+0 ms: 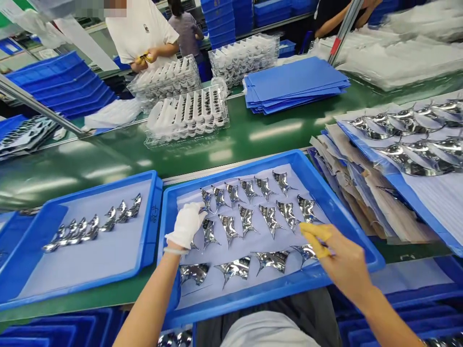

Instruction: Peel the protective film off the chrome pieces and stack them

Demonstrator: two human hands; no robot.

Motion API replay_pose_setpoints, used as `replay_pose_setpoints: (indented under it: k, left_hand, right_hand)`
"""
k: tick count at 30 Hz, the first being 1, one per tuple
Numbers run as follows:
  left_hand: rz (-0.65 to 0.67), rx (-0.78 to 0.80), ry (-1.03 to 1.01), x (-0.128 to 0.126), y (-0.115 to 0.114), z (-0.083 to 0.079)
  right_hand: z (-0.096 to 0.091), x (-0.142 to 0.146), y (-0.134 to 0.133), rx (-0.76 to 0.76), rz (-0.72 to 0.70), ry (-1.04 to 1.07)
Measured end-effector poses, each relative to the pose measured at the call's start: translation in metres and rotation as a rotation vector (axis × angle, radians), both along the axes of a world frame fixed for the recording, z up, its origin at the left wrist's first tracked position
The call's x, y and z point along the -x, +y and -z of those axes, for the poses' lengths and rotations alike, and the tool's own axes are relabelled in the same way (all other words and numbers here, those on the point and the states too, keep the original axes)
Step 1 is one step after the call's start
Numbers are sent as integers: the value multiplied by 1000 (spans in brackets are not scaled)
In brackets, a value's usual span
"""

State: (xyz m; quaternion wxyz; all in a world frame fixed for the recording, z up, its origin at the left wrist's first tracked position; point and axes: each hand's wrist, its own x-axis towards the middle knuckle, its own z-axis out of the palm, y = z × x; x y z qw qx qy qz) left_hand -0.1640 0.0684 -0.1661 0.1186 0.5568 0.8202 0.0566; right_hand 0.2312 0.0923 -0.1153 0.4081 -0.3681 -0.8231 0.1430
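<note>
A blue tray (231,308) lined with pale sheet lies in front of me, holding rows of shiny, pointed chrome pieces (246,219). At the tray's left side, my left hand (186,225) wears a white glove. Its fingers are closed beside the leftmost chrome piece (206,198) of the back row, and what lies between them is hidden. Over the right side is my right hand (336,248), with yellow covers on its fingers. Thumb and finger come together in a pinch close to a chrome piece (307,208); I cannot tell what is held. The hand partly covers a front-row piece (306,251).
Another blue tray (148,241) with one row of chrome parts (94,226) sits left. At right, layered sheets (347,188) bear larger chrome parts (405,159). Blue sheets (296,82) and clear trays (191,113) lie across the green table (267,132). Co-workers stand beyond.
</note>
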Motion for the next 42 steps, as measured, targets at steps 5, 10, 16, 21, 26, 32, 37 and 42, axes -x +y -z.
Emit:
replay_pose_setpoints:
  k: [5,10,16,21,26,32,37,42]
  left_hand:
    - [17,-94,-96,-4,6,5]
    - [-22,-314,-347,-20,-19,-29]
    - [84,-183,-920,-74,-74,-86]
    - [-44,-86,-1178,-104,-92,-99]
    - [-217,-344,-1330,-119,-93,-81]
    - [-280,-404,-1428,-134,-106,-87]
    - [-263,-410,-1437,-140,-113,-90]
    - [-366,-503,-1426,-138,-118,-83]
  right_hand:
    - [4,48,-33,64,-145,113]
    - [1,69,-51,157,-191,101]
    - [-20,87,-53,176,-250,111]
    - [-23,90,-58,454,-516,56]
    - [-30,87,-65,751,-538,215]
    - [-47,82,-67,865,-440,300]
    - [-49,82,-73,713,-494,308]
    - [-47,82,-79,542,-533,206]
